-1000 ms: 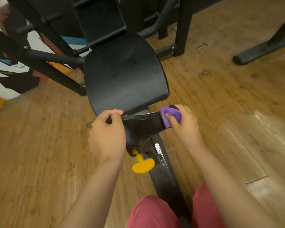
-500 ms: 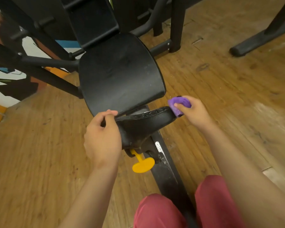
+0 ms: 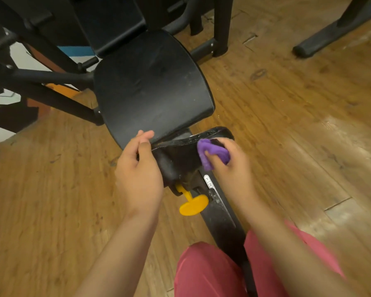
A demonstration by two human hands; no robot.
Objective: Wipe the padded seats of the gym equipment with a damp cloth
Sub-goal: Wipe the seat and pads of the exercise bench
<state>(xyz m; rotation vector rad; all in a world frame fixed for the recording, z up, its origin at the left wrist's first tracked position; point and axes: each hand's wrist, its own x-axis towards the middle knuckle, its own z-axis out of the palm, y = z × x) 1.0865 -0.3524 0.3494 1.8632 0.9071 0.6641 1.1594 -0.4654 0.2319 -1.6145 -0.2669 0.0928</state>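
cloth (image 3: 212, 154) slid inward, right hand (image 3: 234, 168) gripping; left hand (image 3: 139, 174) pinches pad (image 3: 180, 156); rail (image 3: 220, 213): 1, 2.

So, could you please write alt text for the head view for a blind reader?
A person's right hand presses a purple cloth against a small black pad, while the left hand grips the pad's other end. Beyond it is a large black gym seat; below, a yellow knob, over a wooden floor.
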